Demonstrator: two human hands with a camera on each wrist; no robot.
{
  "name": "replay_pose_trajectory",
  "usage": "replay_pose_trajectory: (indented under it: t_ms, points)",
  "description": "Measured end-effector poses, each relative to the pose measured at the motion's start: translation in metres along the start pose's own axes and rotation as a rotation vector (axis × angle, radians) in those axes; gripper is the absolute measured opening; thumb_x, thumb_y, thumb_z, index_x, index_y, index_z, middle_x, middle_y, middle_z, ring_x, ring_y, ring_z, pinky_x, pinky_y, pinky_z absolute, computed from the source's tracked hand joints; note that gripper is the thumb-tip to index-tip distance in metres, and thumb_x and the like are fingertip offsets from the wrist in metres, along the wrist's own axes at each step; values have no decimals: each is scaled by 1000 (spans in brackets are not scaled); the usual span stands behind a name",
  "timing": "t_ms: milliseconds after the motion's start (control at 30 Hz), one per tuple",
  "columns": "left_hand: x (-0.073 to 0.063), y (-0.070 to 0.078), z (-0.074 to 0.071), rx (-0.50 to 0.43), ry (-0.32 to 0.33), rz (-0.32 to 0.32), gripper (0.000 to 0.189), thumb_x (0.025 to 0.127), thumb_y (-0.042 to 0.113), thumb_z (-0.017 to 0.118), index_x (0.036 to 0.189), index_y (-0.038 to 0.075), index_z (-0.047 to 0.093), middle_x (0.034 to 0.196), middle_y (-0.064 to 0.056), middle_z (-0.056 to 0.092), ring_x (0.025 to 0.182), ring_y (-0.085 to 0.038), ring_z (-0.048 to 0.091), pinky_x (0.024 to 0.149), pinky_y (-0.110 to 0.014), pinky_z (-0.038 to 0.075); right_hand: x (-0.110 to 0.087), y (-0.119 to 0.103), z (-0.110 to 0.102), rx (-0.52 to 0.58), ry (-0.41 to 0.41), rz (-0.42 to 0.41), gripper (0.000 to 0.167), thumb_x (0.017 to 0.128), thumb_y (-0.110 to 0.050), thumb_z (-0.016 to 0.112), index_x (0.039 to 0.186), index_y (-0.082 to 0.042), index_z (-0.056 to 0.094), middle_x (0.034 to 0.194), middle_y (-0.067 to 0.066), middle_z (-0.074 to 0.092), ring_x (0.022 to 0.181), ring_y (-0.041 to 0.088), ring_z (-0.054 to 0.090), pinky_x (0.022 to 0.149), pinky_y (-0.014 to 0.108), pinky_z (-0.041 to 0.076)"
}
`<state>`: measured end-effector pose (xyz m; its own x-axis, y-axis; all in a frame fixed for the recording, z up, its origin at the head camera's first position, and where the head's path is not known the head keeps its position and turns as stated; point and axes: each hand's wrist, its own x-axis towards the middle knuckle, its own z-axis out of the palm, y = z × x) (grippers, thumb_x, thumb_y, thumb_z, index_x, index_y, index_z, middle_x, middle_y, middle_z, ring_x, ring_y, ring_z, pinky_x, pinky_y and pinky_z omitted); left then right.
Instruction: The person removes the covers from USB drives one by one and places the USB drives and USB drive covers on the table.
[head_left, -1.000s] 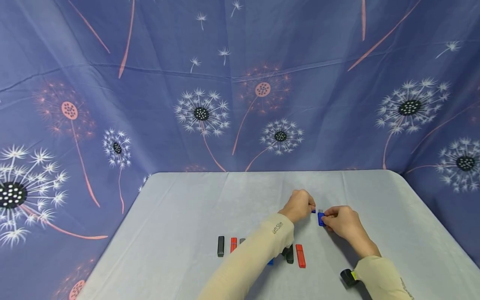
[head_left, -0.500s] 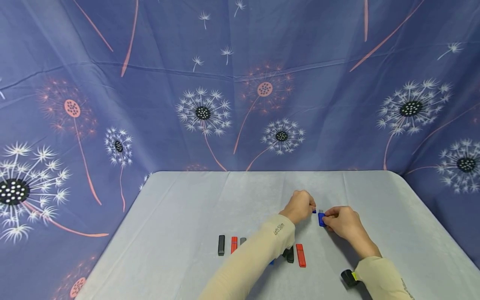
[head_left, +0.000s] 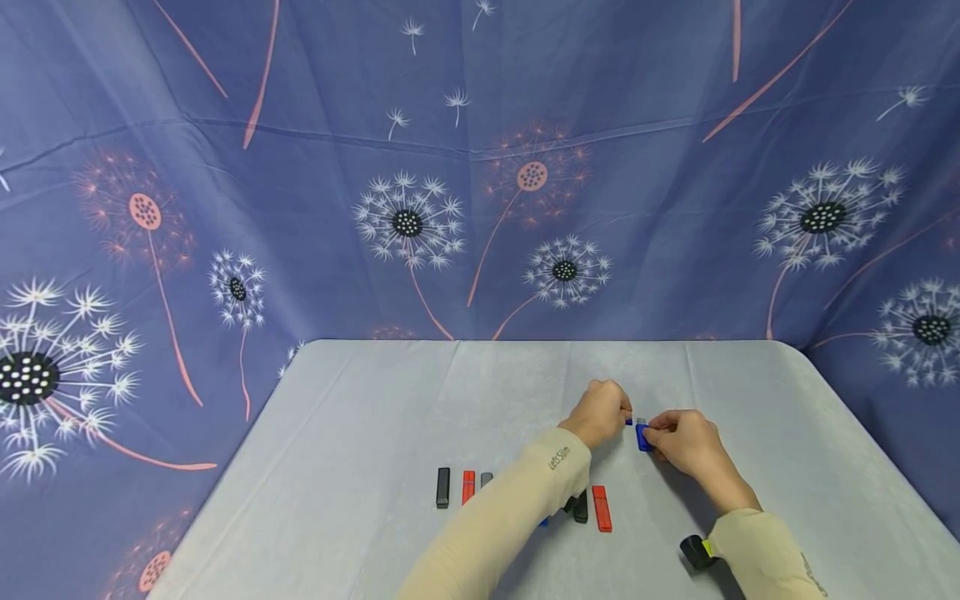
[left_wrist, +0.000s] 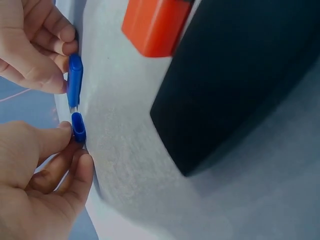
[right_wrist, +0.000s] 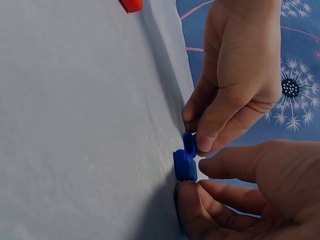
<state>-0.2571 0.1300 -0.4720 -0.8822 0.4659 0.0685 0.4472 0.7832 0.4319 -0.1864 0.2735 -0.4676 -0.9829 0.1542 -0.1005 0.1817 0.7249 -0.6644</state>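
Note:
My left hand [head_left: 597, 414] pinches a small blue cap [left_wrist: 78, 127] between thumb and fingertips; its hollow end shows in the left wrist view. Opposite it, my right hand [head_left: 690, 448] pinches a blue USB stick [head_left: 642, 436] whose metal plug sticks out toward the cap. A narrow gap separates cap and stick in the head view. In the left wrist view, the plug tip [left_wrist: 74, 108] comes right up to the cap's opening. Seen from the right wrist, the stick [right_wrist: 185, 166] and cap [right_wrist: 189, 144] overlap. Both hands are over the right-hand part of the table.
Nearer the front lie a black stick [head_left: 443, 487], a red stick [head_left: 468, 485], a grey one [head_left: 487, 478], another black one [head_left: 581, 507] and another red one [head_left: 602, 508]. My left sleeve [head_left: 495, 517] partly hides this row. A black wrist camera [head_left: 697, 552] sits at my right cuff.
Both hands keep their places and their grips on the cap and the USB stick. The head view has shifted only slightly.

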Motion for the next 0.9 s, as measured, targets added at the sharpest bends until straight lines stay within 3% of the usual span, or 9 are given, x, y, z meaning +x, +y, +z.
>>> replay_pose_trajectory:
  t_ms: [133,300,433,600,900]
  points:
    - [-3,-4,-3,-32,3,-4,12,99,22,72,101,21,84,94,12,79,79,4,68,65,-8,48,-3,-4,1,-4,-9,5,27,95,-17,69,105,9,71,76,6,73,64,15,66,55,31,50]
    - [-15,-8,-16,-128,-29,35,23,102,24,67,123,18,76,107,7,77,87,2,68,68,-10,50,-14,-6,0,-32,-9,-9,36,98,-20,67,115,12,67,82,10,75,65,15,66,55,32,50]
    - [-33,-13,-34,-147,-41,107,32,103,28,66,131,15,70,117,1,75,99,-5,71,76,-12,52,-26,-7,0,-57,4,-44,38,98,-19,66,118,13,65,91,18,75,70,18,68,57,33,52]
    - [-56,-28,-51,-111,-8,193,39,101,32,68,134,13,68,123,-3,74,107,-9,72,81,-11,52,-42,-8,5,-78,62,-124,36,97,-18,68,117,11,69,98,22,75,87,34,72,68,42,58]
    - [-114,-58,-72,-37,31,213,52,99,44,68,140,13,63,132,-1,70,121,-9,65,98,-20,53,-74,-18,19,-55,56,-180,33,97,-19,70,120,6,70,107,23,75,98,44,73,77,51,61]
